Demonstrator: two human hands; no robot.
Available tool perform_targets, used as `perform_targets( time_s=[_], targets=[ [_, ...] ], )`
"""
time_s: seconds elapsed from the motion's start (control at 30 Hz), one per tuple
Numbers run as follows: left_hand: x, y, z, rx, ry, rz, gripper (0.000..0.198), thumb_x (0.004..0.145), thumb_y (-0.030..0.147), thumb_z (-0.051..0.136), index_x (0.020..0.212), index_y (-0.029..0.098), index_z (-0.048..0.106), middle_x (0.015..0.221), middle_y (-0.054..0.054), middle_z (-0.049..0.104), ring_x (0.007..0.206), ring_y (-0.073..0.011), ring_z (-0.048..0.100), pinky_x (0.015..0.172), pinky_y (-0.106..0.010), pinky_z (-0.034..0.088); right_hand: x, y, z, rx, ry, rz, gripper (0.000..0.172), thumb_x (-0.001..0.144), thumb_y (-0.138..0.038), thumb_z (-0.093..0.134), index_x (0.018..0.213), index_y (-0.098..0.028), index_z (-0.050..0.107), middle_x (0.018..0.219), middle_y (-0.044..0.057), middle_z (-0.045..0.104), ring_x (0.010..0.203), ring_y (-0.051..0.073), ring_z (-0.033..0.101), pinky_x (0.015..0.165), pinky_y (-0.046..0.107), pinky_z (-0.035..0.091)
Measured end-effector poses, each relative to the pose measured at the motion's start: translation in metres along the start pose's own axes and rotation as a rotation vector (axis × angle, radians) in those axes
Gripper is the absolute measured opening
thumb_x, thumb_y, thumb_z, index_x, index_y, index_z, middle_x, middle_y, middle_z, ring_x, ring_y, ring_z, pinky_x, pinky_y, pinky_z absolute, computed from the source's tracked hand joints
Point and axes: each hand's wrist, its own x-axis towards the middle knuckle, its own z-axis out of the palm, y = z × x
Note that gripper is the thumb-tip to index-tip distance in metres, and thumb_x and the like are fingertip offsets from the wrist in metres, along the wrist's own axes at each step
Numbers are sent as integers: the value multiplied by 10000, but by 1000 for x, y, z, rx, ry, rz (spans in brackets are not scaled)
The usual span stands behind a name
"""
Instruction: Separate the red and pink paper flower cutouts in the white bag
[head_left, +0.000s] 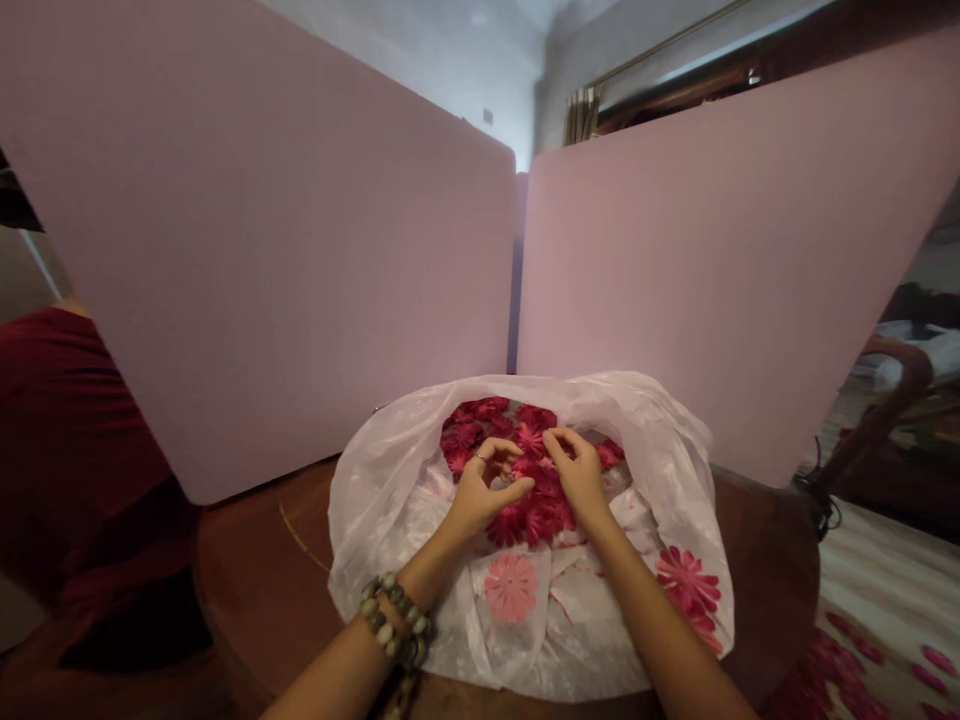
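A white plastic bag (382, 480) lies wide open on the table, with many red artificial flower petal pieces (517, 525) heaped in its mouth. Over the heap, my left hand (480, 490) has its thumb and fingers curved and apart, holding nothing visible. Beside it, my right hand (576, 478) has thumb and forefinger pinched together at a brighter pink-red flower piece (529, 438); what is between the fingertips is too small to make out. A pale pink flower piece (511, 588) lies at the front of the bag, and a red-pink one (686, 582) at its right.
Two tall pink panels (322, 250) (697, 260) stand behind the bag on the round brown wooden table (262, 560). A person in a dark red top (60, 430) is at the left. Scattered petals (847, 660) lie on the floor at right, below a wooden armrest (892, 390).
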Motion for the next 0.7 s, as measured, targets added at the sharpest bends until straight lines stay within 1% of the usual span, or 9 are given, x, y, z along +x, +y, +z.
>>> perform_targets(
  time_s=[0.07,0.17,0.23,0.27,0.37,0.53,0.7],
  targets=[
    [0,0,1,-19,-12,-39,267,615,285,763,795,168,605,666,35,530,594,-96,461,591,-222,369,-1,-3,1,-24,-62,-63,234,742,-394,576,717,-169,636,762,57,648,721,197,586,656,291,451],
    [1,1,1,-65,35,-79,249,664,368,726,721,165,594,634,31,543,571,-101,470,576,-230,373,-4,-9,3,-15,-232,-178,194,778,-356,570,715,-184,635,780,47,635,741,182,587,662,271,453],
    [2,2,1,-83,74,-72,266,669,390,719,665,168,573,605,41,526,550,-96,457,565,-226,369,-6,-12,3,21,-329,-208,205,814,-350,547,718,-192,635,757,32,628,733,172,582,681,267,455],
    [3,3,0,-87,82,-69,277,668,396,719,640,169,563,588,45,518,543,-94,453,562,-223,367,-7,-13,4,41,-356,-203,224,828,-358,533,715,-194,636,742,27,625,723,169,578,682,266,455],
    [3,5,-1,-91,64,-76,289,657,399,725,608,166,562,552,46,520,533,-97,463,561,-222,374,-6,-13,3,87,-360,-141,289,829,-415,518,701,-189,644,698,22,619,690,172,566,651,267,451],
    [2,7,-1,-115,-10,-122,268,663,387,719,599,158,595,544,10,603,521,-114,515,563,-235,409,-3,-12,1,121,-349,-40,364,786,-511,543,685,-182,662,636,21,610,679,189,567,639,280,446],
    [2,7,-1,-105,-5,-139,273,648,383,730,579,148,609,541,-10,646,478,-104,520,522,-227,401,-3,-14,1,143,-367,-6,385,764,-540,560,658,-183,655,629,19,603,665,184,557,632,281,443]
  ],
)
